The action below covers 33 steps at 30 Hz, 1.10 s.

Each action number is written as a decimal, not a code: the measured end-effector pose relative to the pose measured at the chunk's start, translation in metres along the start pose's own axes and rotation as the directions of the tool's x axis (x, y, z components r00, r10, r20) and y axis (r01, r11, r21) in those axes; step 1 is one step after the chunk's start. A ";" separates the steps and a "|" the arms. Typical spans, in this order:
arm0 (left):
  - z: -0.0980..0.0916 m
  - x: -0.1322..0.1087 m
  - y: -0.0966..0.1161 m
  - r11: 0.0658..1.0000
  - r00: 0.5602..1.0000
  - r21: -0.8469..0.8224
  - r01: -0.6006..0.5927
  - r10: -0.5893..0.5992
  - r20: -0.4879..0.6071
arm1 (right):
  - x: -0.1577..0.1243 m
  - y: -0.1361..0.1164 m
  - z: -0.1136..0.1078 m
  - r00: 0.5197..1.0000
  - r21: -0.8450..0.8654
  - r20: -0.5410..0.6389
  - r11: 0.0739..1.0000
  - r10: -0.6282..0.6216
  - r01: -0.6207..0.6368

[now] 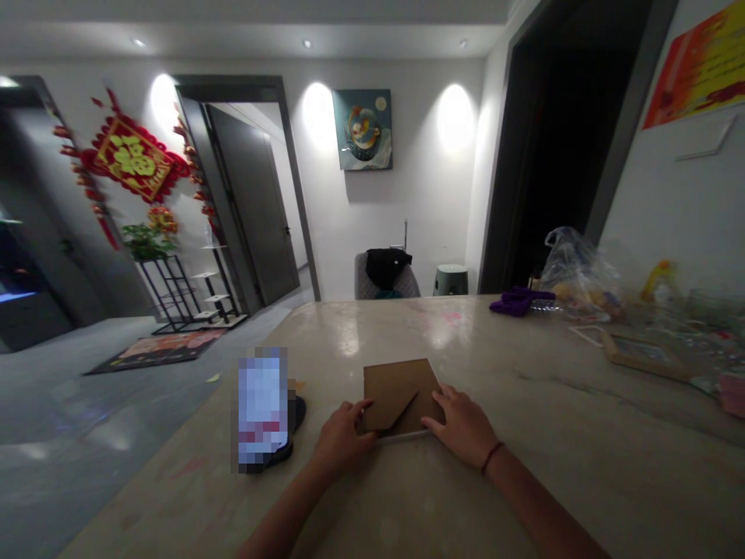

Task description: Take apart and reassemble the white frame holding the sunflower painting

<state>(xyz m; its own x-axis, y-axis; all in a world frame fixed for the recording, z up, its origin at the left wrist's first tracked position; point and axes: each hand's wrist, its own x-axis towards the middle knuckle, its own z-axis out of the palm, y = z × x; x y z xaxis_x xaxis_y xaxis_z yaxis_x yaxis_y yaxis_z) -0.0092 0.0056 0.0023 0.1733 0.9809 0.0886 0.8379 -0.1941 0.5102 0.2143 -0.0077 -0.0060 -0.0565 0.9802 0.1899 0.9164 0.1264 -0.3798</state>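
A picture frame (391, 384) lies on the table, with its brown backing board facing up. A flap like an easel stand lifts slightly off the board, casting a dark shadow, and a thin pale rim shows along the right and near edges. My left hand (344, 436) grips the left edge, fingers at the side and thumb by the near corner. Across from it, my right hand (464, 423) holds the right edge, its thumb resting over the board. A thin dark red cord circles my right wrist. The frame's front side is hidden.
To the left, a phone (261, 407) with a blurred screen stands on a dark holder. Along the table's right side are a purple cloth (520, 301), a clear plastic bag (582, 279), a wooden frame (643, 355) and clear wrapping. A chair (362, 281) stands beyond the far edge.
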 end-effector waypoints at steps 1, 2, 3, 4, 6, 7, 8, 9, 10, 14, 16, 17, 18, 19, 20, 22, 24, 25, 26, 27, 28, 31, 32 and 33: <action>-0.001 0.000 0.000 1.000 1.000 -0.001 -0.007 0.007 0.012 | 0.000 0.002 -0.001 1.000 0.022 0.012 1.000 0.000 0.000; -0.003 0.000 -0.001 1.000 1.000 -0.009 -0.016 0.016 0.027 | 0.000 0.005 -0.002 0.999 0.051 0.034 0.999 -0.005 0.003; -0.005 -0.001 -0.001 1.000 0.999 -0.019 -0.023 0.024 0.046 | 0.000 0.008 -0.004 0.998 0.086 0.066 0.996 -0.017 0.011; -0.008 -0.001 -0.001 0.999 0.997 -0.026 -0.029 0.031 0.068 | 0.000 0.012 -0.006 0.994 0.124 0.106 0.992 -0.038 0.025; -0.012 -0.003 -0.001 0.999 0.994 -0.021 -0.036 0.038 0.100 | -0.001 0.018 -0.009 0.981 0.193 0.176 0.980 -0.081 0.047; -0.014 -0.004 0.000 0.999 0.993 -0.004 -0.044 0.044 0.107 | -0.001 0.021 -0.010 0.976 0.217 0.199 0.975 -0.094 0.049; -0.016 -0.006 0.001 0.998 0.993 0.025 -0.051 0.048 0.108 | -0.001 0.022 -0.011 0.973 0.232 0.209 0.972 -0.096 0.046; -0.016 -0.007 0.004 0.996 0.993 0.064 -0.060 0.053 0.108 | -0.001 0.023 -0.010 0.974 0.239 0.208 0.970 -0.088 0.037; -0.016 -0.008 0.007 0.992 0.993 0.107 -0.069 0.058 0.103 | -0.001 0.023 -0.010 0.977 0.240 0.198 0.971 -0.074 0.025; -0.010 -0.012 0.019 0.961 0.997 0.266 -0.068 0.056 0.053 | -0.002 0.016 -0.004 0.991 0.207 0.127 0.978 -0.029 0.002; -0.005 -0.012 0.022 0.952 0.997 0.298 -0.074 0.067 0.032 | -0.002 0.013 -0.001 0.995 0.180 0.097 0.984 -0.020 0.003; -0.002 -0.012 0.022 0.949 0.997 0.306 -0.073 0.069 0.025 | -0.002 0.011 0.000 0.996 0.161 0.083 0.987 -0.017 0.004; 0.001 -0.011 0.022 0.948 0.998 0.310 -0.068 0.068 0.014 | -0.002 0.010 0.002 0.997 0.137 0.070 0.990 -0.014 0.005; 0.004 -0.010 0.021 0.948 0.998 0.311 -0.061 0.065 -0.003 | -0.002 0.009 0.003 0.998 0.112 0.055 0.994 -0.012 0.006; 0.006 -0.009 0.020 0.949 0.998 0.309 -0.052 0.062 -0.023 | -0.002 0.009 0.004 0.999 0.086 0.036 0.996 -0.012 0.009; 0.010 -0.006 0.016 0.953 0.996 0.300 -0.043 0.066 -0.067 | 0.000 0.009 0.007 1.000 0.046 -0.004 0.999 -0.017 0.017; 0.010 -0.004 0.010 0.955 0.994 0.293 -0.047 0.074 -0.082 | 0.002 0.011 0.009 0.999 0.029 -0.030 0.999 -0.033 0.034; 0.009 -0.002 0.007 0.955 0.994 0.294 -0.040 0.068 -0.084 | 0.002 0.013 0.010 0.998 0.027 -0.036 0.999 -0.044 0.045; 0.007 -0.001 0.003 0.954 0.995 0.299 -0.020 0.049 -0.089 | 0.003 0.015 0.011 0.998 0.024 -0.043 0.999 -0.046 0.047; 0.005 -0.001 -0.001 0.952 0.995 0.306 0.012 0.021 -0.102 | 0.004 0.018 0.012 0.998 0.013 -0.059 0.999 -0.032 0.033; 0.002 0.000 -0.004 0.948 0.992 0.313 0.054 -0.014 -0.129 | 0.005 0.021 0.012 0.997 -0.007 -0.082 1.000 -0.004 0.004; -0.004 0.000 -0.009 0.934 0.979 0.330 0.137 -0.078 -0.186 | 0.007 0.028 0.014 0.982 -0.086 -0.161 0.990 0.095 -0.110; -0.005 0.000 -0.008 0.937 0.978 0.323 0.137 -0.076 -0.194 | 0.007 0.029 0.015 0.981 -0.097 -0.167 0.989 0.095 -0.113; -0.004 0.001 -0.007 0.943 0.980 0.310 0.120 -0.062 -0.190 | 0.008 0.030 0.016 0.985 -0.095 -0.158 0.992 0.073 -0.089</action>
<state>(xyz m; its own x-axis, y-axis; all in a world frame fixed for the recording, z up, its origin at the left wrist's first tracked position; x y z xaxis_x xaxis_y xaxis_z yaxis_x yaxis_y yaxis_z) -0.0173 0.0076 0.0025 0.0194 0.9758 0.2178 0.9715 -0.0699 0.2265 0.2351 0.0058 -0.0301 0.0742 0.9504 0.3020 0.9511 0.0236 -0.3079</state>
